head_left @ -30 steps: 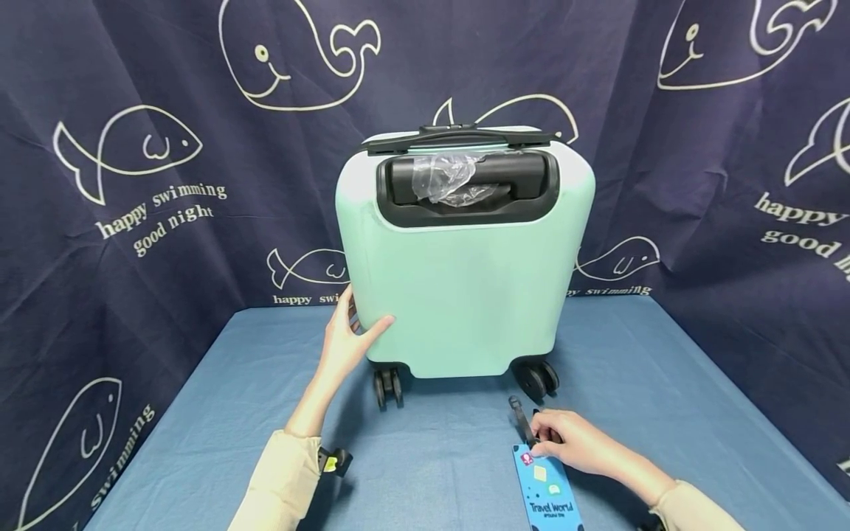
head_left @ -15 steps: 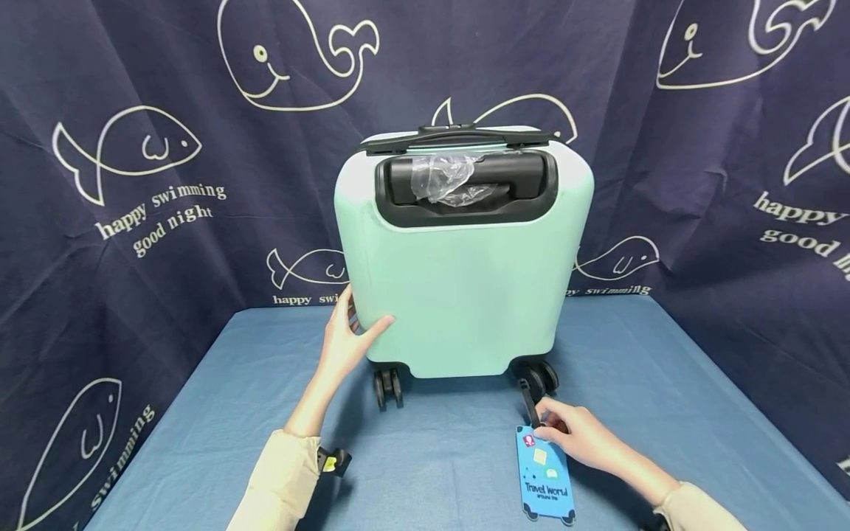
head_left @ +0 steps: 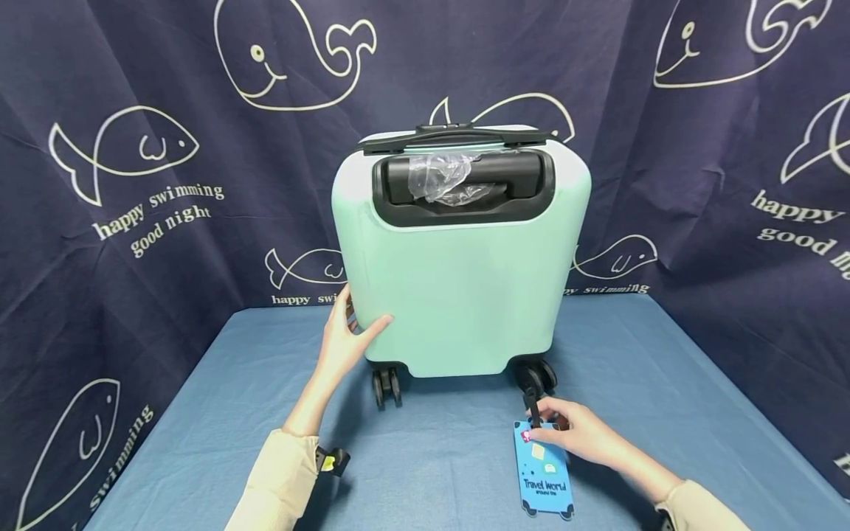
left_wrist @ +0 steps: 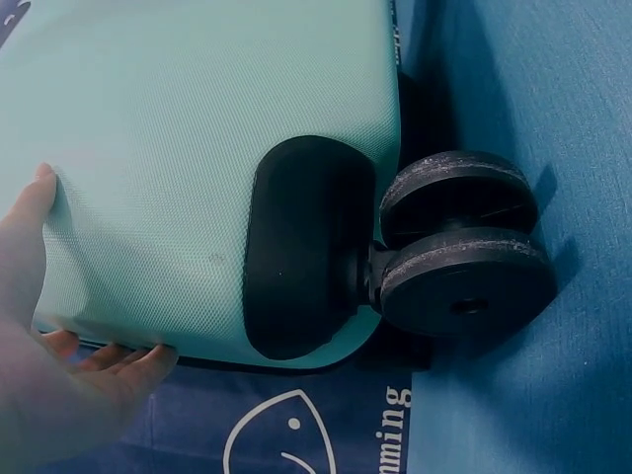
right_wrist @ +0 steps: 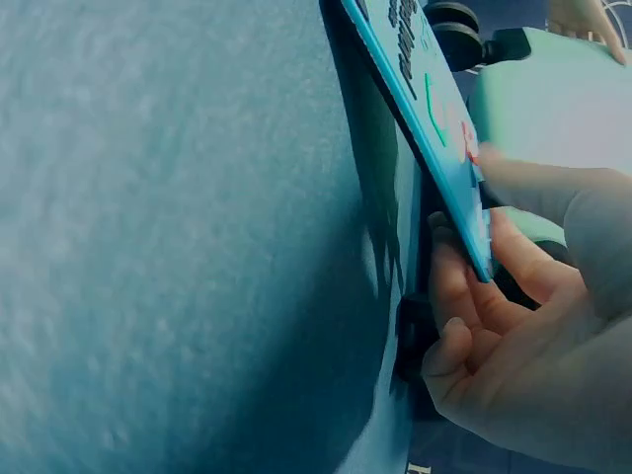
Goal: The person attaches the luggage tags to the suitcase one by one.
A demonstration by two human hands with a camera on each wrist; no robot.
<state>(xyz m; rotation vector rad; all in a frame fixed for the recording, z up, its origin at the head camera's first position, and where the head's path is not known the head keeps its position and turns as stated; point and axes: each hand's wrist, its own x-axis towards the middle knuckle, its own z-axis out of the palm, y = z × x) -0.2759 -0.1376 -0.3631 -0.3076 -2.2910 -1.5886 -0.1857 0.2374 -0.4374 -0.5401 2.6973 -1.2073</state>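
Note:
A mint-green suitcase stands upright on its black wheels, clear plastic wrap on its recessed black handle. My left hand grips its lower left side, thumb on the broad face and fingers round the edge. In the left wrist view, that hand is beside a black double wheel. My right hand pinches a blue luggage tag at its top end, printed "Travel World". The tag's black strap points up and overlaps the suitcase's right wheel. In the right wrist view, the tag is tilted above the cloth.
A blue cloth covers the table. Behind and at both sides hangs a dark blue curtain with white whale and fish drawings. A black device is strapped at the left wrist.
My right hand has carried the luggage tag away from me toward the suitcase's right wheel, so the whole tag now shows. The left hand and suitcase have stayed put.

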